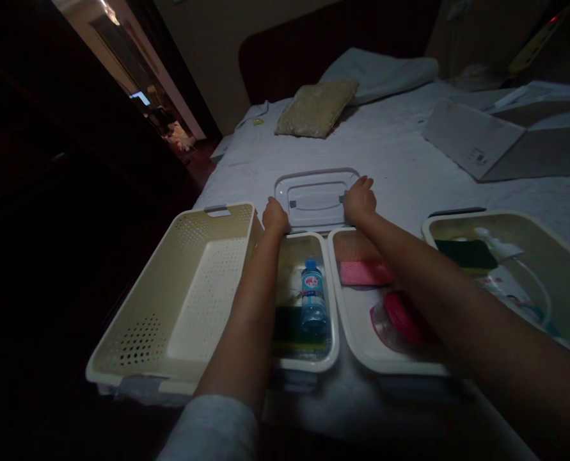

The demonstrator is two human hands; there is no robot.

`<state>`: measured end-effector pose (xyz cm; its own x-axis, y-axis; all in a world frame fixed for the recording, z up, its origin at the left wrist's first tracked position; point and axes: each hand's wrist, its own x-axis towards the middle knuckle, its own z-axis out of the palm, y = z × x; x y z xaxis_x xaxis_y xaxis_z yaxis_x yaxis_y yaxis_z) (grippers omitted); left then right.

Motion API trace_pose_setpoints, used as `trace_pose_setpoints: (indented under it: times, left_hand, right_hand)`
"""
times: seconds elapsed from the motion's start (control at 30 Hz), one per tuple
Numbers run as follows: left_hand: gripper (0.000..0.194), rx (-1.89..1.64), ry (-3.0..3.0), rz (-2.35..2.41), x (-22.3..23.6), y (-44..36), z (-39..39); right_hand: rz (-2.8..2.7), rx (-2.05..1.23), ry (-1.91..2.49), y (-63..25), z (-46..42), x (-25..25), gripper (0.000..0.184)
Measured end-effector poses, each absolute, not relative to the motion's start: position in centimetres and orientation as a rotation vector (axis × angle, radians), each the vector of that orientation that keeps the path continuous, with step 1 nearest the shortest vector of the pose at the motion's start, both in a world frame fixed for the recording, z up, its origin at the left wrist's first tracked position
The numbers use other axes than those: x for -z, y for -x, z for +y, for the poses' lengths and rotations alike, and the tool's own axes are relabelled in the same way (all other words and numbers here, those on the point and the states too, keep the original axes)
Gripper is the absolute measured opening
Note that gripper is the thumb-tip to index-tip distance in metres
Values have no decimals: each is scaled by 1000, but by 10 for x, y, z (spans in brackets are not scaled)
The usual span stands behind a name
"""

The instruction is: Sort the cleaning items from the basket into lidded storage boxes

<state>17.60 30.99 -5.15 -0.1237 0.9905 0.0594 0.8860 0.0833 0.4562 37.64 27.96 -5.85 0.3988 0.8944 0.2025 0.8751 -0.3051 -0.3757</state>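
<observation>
A pale plastic box lid (316, 196) with grey latches is held at its two sides, just behind the middle bins. My left hand (276, 216) grips its left edge, fingers curled. On the opposite edge, my right hand (361, 201) is closed round the rim. Below the left forearm, a cream bin (333, 333) holds a blue-capped bottle (314, 298) and a dark green sponge. Under the right forearm, another cream bin (349, 336) contains a pink cloth or sponge (364, 273) and a pink-and-clear container (402, 320), partly hidden by the arm.
A perforated cream basket (179, 374) stands at the left. At the right, a bin (548, 230) holds a green sponge (467, 254) and a white corded item (498, 243). Farther back on the bed are a cardboard box (476, 137) and a beige cushion (316, 110).
</observation>
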Motion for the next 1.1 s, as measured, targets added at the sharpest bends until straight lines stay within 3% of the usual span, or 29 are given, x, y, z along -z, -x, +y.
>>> trace_pose_setpoints:
  times: [0.33,0.47,0.6,0.87,1.1]
  left_hand:
    - [31,-909,-1805,1955,19,-149,312]
    - [15,-1134,-1790,1649,-15,-127,297]
    - [18,-1336,-1720,1399,-43,-100,257]
    - [43,-1255,-1720,1204,-74,-65,148]
    - [21,-1259,-1890,1100,-57,-58,101]
  right_hand:
    - [-1293,-33,2001,-386,260,19,50]
    - [-1279,32,1880,-378,247,-15,50]
    - [-1310,88,1811,-360,232,-49,51]
    - [-1480,232,1732,-331,177,-76,50]
    - [-1438,109,1470,-328,173,-58,49]
